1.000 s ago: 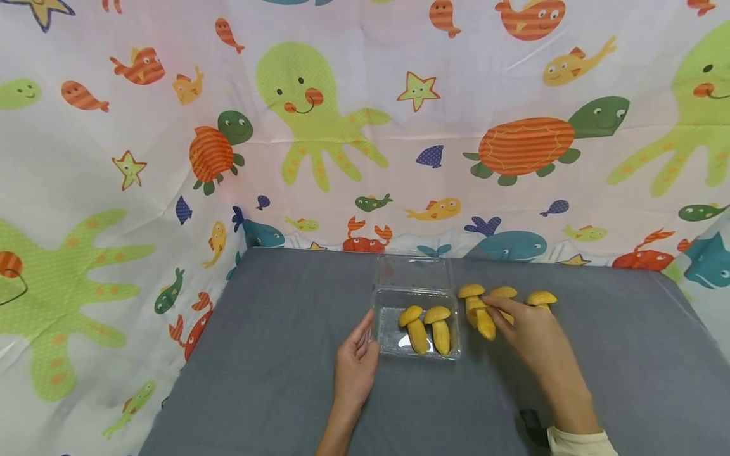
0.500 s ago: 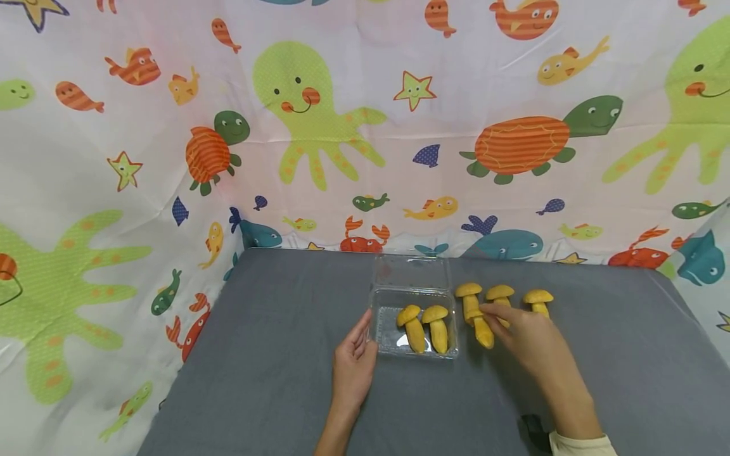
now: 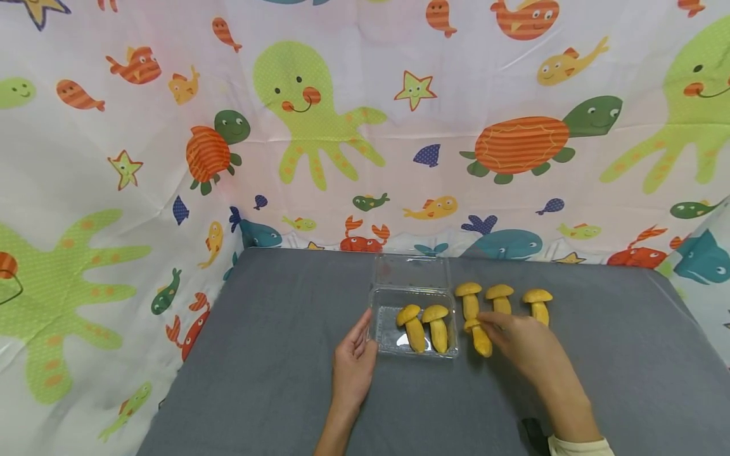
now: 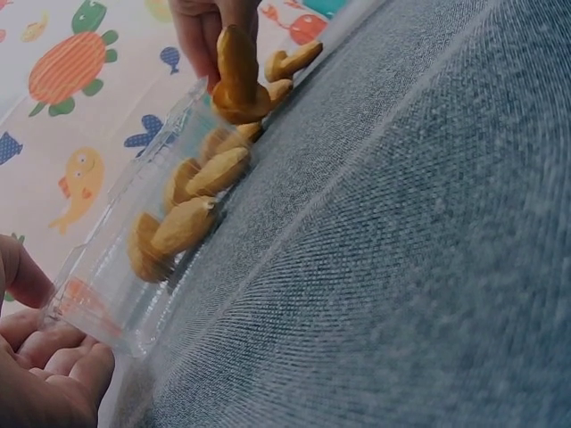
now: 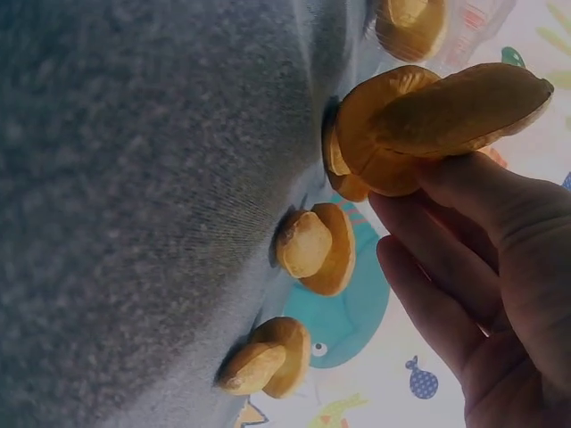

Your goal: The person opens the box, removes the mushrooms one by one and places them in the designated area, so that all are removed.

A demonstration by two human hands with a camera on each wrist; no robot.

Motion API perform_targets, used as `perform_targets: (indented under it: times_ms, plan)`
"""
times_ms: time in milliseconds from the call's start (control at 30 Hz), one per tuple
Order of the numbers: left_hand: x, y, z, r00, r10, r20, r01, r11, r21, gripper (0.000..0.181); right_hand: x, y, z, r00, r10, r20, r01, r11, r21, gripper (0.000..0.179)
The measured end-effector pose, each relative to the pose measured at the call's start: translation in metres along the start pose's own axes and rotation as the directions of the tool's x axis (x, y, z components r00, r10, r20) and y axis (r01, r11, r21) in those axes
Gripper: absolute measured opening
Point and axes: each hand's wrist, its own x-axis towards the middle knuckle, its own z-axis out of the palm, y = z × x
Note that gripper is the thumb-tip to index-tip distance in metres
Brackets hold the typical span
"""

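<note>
My left hand [image 3: 355, 367] grips the left side of a clear plastic clamshell box [image 3: 383, 348], thumb and fingers at its edge in the left wrist view. Two yellow mushrooms lie side by side in the box: a left one [image 3: 414, 335] and a right one [image 3: 439, 334]. Just right of the box, my right hand [image 3: 530, 345] pinches another yellow mushroom [image 5: 464, 111] by its cap, stem pointing away from the palm. That mushroom is off the cloth in both wrist views.
Three more mushrooms lie in a row behind the right hand: one near the box [image 3: 469, 297], a middle one [image 3: 499, 296] and a right one [image 3: 538, 303]. The box's open lid [image 3: 412, 272] lies back. Grey cloth [image 3: 274, 354] covers the table; a sea-animal curtain [image 3: 353, 76] stands behind.
The right hand has turned the pinched mushroom slightly and brought it a little nearer the front edge. The left hand and the box have stayed in place.
</note>
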Motion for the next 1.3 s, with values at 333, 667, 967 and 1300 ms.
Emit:
perform_targets:
  times_ms: [333,667,967,1300]
  plan:
    - [0.0,0.001,-0.001,1.0,-0.003,0.006,0.003,1.0,0.02,0.059,-0.004,0.002,0.005,1.0,0.005,0.017,-0.005,1.0,0.003,0.021]
    - [0.0,0.001,-0.001,1.0,-0.014,0.005,0.014,1.0,0.023,0.058,-0.006,0.001,0.006,1.0,0.002,0.03,-0.001,1.0,-0.008,0.023]
    - [-0.001,0.002,-0.001,1.0,-0.018,0.013,0.017,1.0,0.012,0.059,-0.009,-0.002,0.003,0.996,0.014,0.087,-0.013,1.0,-0.012,0.026]
    - [-0.001,0.0,-0.002,1.0,0.002,0.011,-0.002,1.0,0.0,0.058,-0.014,-0.004,0.003,0.993,0.005,0.114,-0.005,1.0,-0.006,0.027]
